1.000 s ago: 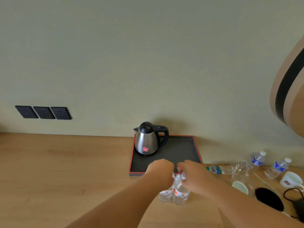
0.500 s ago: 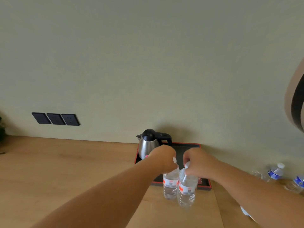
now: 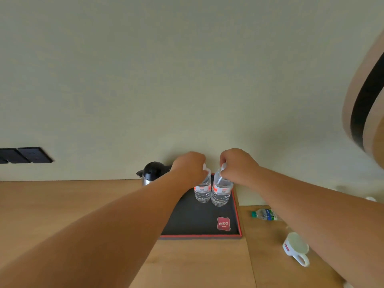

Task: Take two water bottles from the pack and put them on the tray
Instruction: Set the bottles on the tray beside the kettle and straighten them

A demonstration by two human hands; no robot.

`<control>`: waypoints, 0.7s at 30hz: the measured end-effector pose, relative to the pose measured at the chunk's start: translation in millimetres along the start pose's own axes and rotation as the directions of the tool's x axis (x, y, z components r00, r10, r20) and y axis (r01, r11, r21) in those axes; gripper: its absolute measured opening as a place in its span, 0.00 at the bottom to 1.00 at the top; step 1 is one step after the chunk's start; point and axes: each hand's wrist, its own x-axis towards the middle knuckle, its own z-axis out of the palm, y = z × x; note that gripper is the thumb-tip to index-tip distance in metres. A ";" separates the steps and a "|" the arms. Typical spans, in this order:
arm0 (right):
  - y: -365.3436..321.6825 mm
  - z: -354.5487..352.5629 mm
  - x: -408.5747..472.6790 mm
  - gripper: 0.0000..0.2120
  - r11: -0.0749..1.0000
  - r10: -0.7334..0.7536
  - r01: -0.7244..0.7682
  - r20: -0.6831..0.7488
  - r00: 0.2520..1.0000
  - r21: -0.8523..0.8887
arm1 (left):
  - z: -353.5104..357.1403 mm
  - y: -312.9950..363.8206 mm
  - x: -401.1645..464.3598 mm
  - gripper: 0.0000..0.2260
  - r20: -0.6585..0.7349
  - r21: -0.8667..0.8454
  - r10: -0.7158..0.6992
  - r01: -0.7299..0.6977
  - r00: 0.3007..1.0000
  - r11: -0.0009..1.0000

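While both bottles are full of water, they will hang heavy for their size, and their thin clear walls should dent under a hard squeeze, so the stiff neck under the cap is the sound place to hold. The left bottle [image 3: 202,191] and the right bottle [image 3: 220,192] stand upright, just beside each other, over the far part of the tray [image 3: 199,236]; whether their bases touch its dark floor I cannot tell. The left hand [image 3: 190,166] is closed over one cap and the right hand [image 3: 236,165] over the other. A kettle [image 3: 152,172] sits at the tray's far left corner. On the wooden counter [image 3: 62,204] to the right lie another bottle [image 3: 265,214] and a tipped white mug [image 3: 296,248].
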 end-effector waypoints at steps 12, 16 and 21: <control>43.3 7.6 73.2 0.11 1.000 0.000 0.000 -0.071 0.997 0.001 | 21.5 19.8 78.0 0.12 0.029 0.018 -0.013 0.013 0.999 1.000; 43.7 8.8 91.2 0.11 1.000 -0.013 0.013 -0.065 0.998 0.005 | 20.2 15.6 93.7 0.12 0.024 0.028 -0.016 0.015 1.000 0.999; 39.6 14.8 102.3 0.08 0.997 -0.052 0.051 -0.027 0.998 -0.049 | 17.5 1.6 105.1 0.14 0.041 0.056 -0.012 0.010 0.999 0.998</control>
